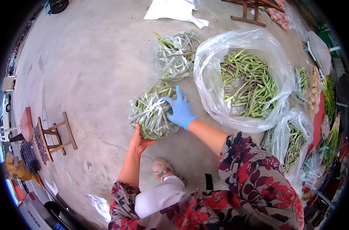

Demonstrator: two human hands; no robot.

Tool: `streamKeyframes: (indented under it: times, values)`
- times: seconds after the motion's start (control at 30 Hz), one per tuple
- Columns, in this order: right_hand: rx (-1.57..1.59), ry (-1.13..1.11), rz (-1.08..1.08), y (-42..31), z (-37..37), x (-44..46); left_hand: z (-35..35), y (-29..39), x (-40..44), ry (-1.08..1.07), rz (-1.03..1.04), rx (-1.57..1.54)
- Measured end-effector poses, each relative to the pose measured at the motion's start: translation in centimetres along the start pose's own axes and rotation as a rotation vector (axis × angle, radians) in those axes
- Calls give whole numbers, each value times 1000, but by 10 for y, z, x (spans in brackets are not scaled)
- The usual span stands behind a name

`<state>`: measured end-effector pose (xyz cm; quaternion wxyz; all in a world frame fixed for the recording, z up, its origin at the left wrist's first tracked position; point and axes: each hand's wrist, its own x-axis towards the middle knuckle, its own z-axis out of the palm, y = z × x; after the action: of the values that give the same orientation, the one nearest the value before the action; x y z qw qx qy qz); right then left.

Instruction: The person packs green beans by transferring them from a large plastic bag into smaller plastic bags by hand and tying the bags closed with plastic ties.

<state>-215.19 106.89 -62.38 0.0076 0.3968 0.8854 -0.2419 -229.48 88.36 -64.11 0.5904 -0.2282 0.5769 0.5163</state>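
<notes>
Concrete floor [94,92], pale grey, underlies the whole arrangement, with a thin crack running across it near the lower left. The large open bag [209,53], of clear plastic with its rim folded loosely outward, stands at right of centre and contains a broad heap of green beans [258,73], some pods green, others brownish. A wooden stand [55,136] with crossed legs is at the left, well apart from the bags. A smaller clear bag [295,142], also containing beans, sits below and to the right of the large one. The nearer tied bag [153,105] — bean-filled, clear and knotted at the top — lies left of the large open bag, between the person's two hands; whether its underside is lifted from the floor cannot be told. Just beyond it is the farther tied bag [174,63], similarly filled. The right hand [179,110], in a blue glove, is open with fingers spread, resting against the upper right side of the nearer tied bag. The left hand [139,142], bare and partly curled, holds the bag's lower left edge, thumb against its side — the fingers are partly hidden. The white knot [154,106] lies close to the gloved fingertips.
</notes>
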Motion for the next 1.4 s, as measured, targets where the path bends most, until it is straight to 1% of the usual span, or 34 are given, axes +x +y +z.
streamKeyframes:
  times: [0.1, 0.17, 0.23, 0.3, 0.33, 0.4, 0.47, 0.5, 0.53, 0.57, 0.63, 0.7, 0.77, 0.8, 0.83, 0.9, 0.93, 1.0, 1.03, 1.1, 1.13, 1.17, 1.2, 1.23, 1.27, 1.33, 1.37, 1.4]
  values:
    - [175, -124, 160, -11, -4, 4, -21, 17, 28, -47, 117, 37]
    - [437, -104, 72, -6, 12, 4, -16, 54, 24, 91, 358, 197]
    - [650, -117, 20, -2, 0, 8, -3, 91, 22, 201, 579, 305]
    - [869, -123, -42, 10, -22, 13, 11, 117, 30, 180, 722, 315]
    - [708, -87, -124, 29, -40, 19, 26, 120, 36, 312, 942, 598]
    - [202, -211, -328, 74, -103, 19, 63, 125, 37, 590, 1375, 1165]
    - [-145, -276, -329, 137, -149, 5, 146, 107, -3, 257, 1446, 1090]
    - [-289, -392, -190, 161, -171, -7, 179, 91, -9, 130, 1255, 1098]
    - [-426, -409, -154, 188, -190, -24, 208, 79, -12, 10, 1064, 1096]
    - [-516, -403, -103, 224, -194, -40, 227, 66, 6, -91, 834, 1112]
    - [-665, -275, -34, 282, -197, -79, 265, 23, 30, 1, 711, 1394]
    - [-531, 95, 120, 330, -191, -111, 286, -22, 54, 115, 591, 1390]
    - [-444, 588, 301, 359, -195, -127, 287, -64, 92, 194, 483, 1122]
    - [-396, 723, 388, 369, -198, -132, 289, -81, 98, 234, 423, 990]
    - [-347, 850, 478, 376, -203, -139, 290, -96, 102, 219, 363, 881]
    - [-327, 912, 499, 402, -211, -145, 302, -113, 103, 180, 268, 657]
    - [-325, 962, 505, 416, -219, -140, 310, -118, 107, 43, 378, 539]
    - [-111, 933, 621, 438, -223, -129, 315, -129, 110, -224, 575, 291]
    - [-5, 907, 676, 449, -222, -124, 317, -125, 117, -213, 459, 296]
    - [190, 768, 725, 500, -198, -113, 343, -94, 97, -190, 225, 304]
    - [284, 696, 747, 522, -183, -104, 368, -79, 63, -166, 292, 239]
    - [310, 666, 812, 538, -172, -93, 375, -57, 40, -342, 388, 330]
    - [330, 641, 882, 553, -164, -87, 384, -42, 10, -433, 409, 333]
    - [347, 618, 952, 565, -163, -90, 386, -32, -2, -480, 459, 392]
    - [470, 578, 987, 568, -166, -94, 383, -24, -6, -479, 497, 438]
    - [726, 483, 1040, 556, -170, -89, 370, -19, 0, -322, 496, 456]
    - [1039, 603, 967, 538, -174, -86, 360, -21, 10, -241, 485, 451]
    - [1349, 717, 866, 513, -177, -83, 349, -25, 25, -212, 452, 435]
